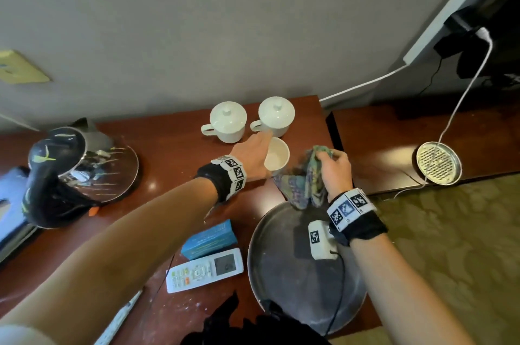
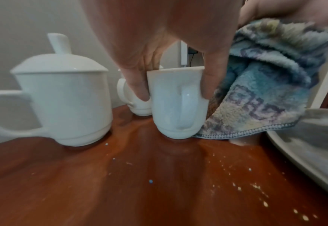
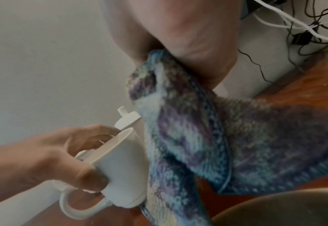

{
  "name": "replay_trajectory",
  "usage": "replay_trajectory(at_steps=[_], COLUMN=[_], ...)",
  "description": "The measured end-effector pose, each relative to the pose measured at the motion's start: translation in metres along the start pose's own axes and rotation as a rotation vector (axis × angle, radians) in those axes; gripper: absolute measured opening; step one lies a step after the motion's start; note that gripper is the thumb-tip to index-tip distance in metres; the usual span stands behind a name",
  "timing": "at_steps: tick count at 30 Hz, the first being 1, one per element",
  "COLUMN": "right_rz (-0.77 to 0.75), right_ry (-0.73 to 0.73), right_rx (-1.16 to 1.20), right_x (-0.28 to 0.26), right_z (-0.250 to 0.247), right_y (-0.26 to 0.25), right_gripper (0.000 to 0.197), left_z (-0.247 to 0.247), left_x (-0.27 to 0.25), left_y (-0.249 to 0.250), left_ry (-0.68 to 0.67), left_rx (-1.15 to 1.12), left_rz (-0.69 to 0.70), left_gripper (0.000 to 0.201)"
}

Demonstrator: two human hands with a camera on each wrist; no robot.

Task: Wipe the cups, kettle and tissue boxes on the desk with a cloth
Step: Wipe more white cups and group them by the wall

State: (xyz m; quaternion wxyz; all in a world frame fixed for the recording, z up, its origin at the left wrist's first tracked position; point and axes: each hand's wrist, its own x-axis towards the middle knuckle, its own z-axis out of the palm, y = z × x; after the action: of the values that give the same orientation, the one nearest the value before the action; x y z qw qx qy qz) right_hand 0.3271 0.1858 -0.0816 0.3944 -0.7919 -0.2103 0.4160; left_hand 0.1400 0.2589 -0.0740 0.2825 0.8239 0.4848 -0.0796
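Nearest the camera, below the right wrist, a round metal tray (image 1: pixel 281 282) sits on the tabletop (image 1: pixel 168 147), with a white remote control (image 1: pixel 204 270) and a small blue box (image 1: pixel 209 237) just to its left, behind the left forearm. Ahead of these, the left hand (image 1: pixel 251 154) pinches an open white mug (image 2: pixel 177 104) between thumb and fingers, lid off, tilted with its base touching or just clear of the tabletop. Right hand (image 1: pixel 336 168), beside it, is curled round a bunched blue-and-purple cloth (image 3: pixel 188 137), which touches the mug's side. Beyond the hands stand two lidded mugs (image 1: pixel 228 122) near the wall. Well to the left of the left hand sits the steel kettle (image 1: pixel 81 164).

Judgement: the cup-wiping step is in hand, on the open mug. Next move calls for rubbing the cloth over the wall and inside the rim while the left hand steadies and turns the mug. The lidded mugs, kettle and boxes remain to be done.
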Motion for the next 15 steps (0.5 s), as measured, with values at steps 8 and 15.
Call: replay_trajectory(at_steps=[8,15], right_rz=[0.085,0.045], right_ry=[0.028,-0.034], right_rx=[0.015,0.088], right_x=[0.007,0.002], right_z=[-0.007,-0.008], right_y=[0.006,0.005], right_gripper=[0.034,0.013], left_z=[0.01,0.025], left_x=[0.017,0.016], left_y=[0.006,0.004], left_ry=[0.02,0.148], left_rx=[-0.086,-0.413], left_rz=[0.069,-0.163], left_gripper=[0.098,0.108])
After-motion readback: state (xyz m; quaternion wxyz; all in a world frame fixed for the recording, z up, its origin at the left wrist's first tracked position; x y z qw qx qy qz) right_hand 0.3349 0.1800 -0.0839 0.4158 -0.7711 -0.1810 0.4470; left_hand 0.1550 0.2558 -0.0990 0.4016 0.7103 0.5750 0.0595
